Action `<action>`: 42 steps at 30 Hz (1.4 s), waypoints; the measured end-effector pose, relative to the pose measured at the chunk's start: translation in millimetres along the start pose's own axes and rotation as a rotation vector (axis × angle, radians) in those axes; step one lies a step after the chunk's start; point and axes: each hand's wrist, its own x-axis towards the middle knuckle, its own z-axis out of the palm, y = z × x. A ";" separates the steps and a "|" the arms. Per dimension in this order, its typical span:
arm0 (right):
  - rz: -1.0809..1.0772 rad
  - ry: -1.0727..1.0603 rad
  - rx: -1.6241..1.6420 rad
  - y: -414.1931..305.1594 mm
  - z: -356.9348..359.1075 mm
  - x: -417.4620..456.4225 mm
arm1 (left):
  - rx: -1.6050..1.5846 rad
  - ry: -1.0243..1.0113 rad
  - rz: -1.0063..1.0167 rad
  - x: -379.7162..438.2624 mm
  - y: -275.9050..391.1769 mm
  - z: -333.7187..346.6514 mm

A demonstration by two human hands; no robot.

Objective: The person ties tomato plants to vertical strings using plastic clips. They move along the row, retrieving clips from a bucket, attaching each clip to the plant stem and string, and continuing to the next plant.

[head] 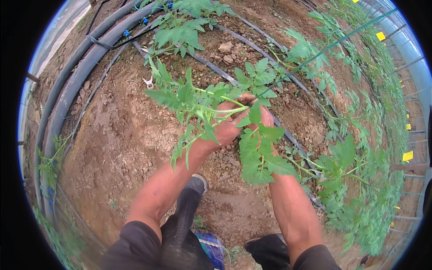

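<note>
A young tomato plant (209, 108) leans to the left, its green stems converging at my two hands. My left hand (226, 130) is closed around the stem from the left, partly behind leaves. Against it, my right hand (265, 116) has its fingers bent in at the same spot, and a leaf hangs over its wrist. A taut green twine (314, 59) slants down from the upper right and ends at the right hand's fingers. Leaves and knuckles cover the fingertips, so the exact grip of each is partly hidden.
Black drip lines (216, 69) cross the brown soil (125, 135). Thick dark hoses (72, 87) curve along the left. A white plastic clip (149, 83) lies left of the plant. More tomato plants (341, 162) grow at right. A blue printed bag (211, 248) sits between my feet.
</note>
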 end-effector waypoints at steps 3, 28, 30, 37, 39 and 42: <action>0.059 -0.002 -0.013 2.0 -0.7 3.7 | -0.004 0.080 -0.120 18.5 12.9 1.7; -0.105 0.032 -0.152 -22.1 -20.2 -9.1 | 0.085 -0.098 -0.146 32.5 19.4 35.6; -0.118 0.170 -0.181 -29.7 -23.7 -15.2 | 0.081 -0.084 -0.094 37.4 17.8 28.9; 0.259 0.104 -0.194 -16.6 -85.0 -137.6 | 0.192 -0.067 0.085 37.3 9.6 23.5; 0.242 0.000 -0.415 3.9 -89.0 -169.8 | 0.207 -0.057 0.121 37.6 12.9 31.0; 0.241 -0.014 -0.608 18.7 -91.0 -198.2 | 0.292 -0.053 0.148 24.4 22.1 33.6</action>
